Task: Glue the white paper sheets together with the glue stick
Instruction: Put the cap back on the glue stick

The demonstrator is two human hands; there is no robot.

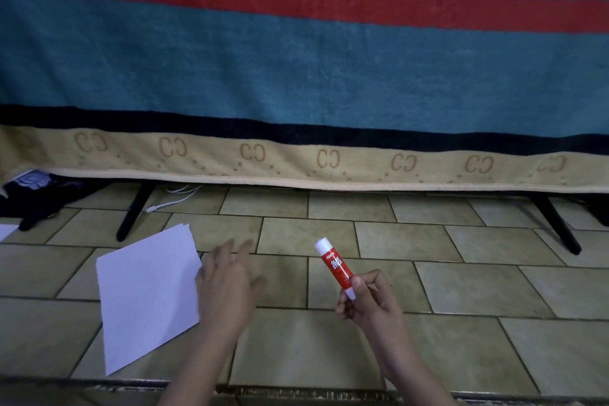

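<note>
White paper sheets, capped glue stick; no glue applied yet by my reading.

I log the sheets as a loose stack lying flat on the tiled floor, left of the glue stick, corners fanned at the far end, which suggests more than one sheet. The right hand has its grip closed round the stick's lower end, holding it tilted with the white cap up and away from the paper, probably to keep the cap reachable. The left hand, motion-blurred, is between stack and stick, fingers spread and holding nothing; whether it touches the stack's near edge I cannot tell. A blue striped blanket hangs beyond the stick.
</note>
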